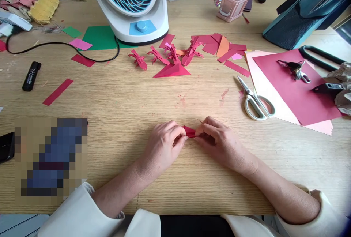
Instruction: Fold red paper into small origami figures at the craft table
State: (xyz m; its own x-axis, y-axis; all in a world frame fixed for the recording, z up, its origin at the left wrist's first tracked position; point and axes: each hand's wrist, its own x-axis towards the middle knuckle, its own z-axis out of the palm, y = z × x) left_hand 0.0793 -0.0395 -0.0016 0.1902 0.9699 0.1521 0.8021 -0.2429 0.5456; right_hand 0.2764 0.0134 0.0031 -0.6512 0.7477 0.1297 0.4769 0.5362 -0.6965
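A small folded piece of red paper point(189, 131) is held between my two hands, just above the wooden table. My left hand point(166, 142) pinches its left end between thumb and fingers. The other end is gripped by my right hand point(219, 140), whose fingertips hide part of the paper. Beyond the hands stand several folded red paper figures point(138, 60), with a larger folded red triangle point(172, 70) in front of them. To the right of my right hand lie white-handled scissors point(256, 100), slightly apart at the blades.
A white and blue fan point(139, 28) stands at the back, its black cord point(41, 43) looping left. Red sheets point(296, 94) with keys point(297, 70) lie right, near a dark bag point(301, 17). Paper strips point(58, 91) and a black marker point(31, 76) lie left; a pink basket point(233, 6) sits behind.
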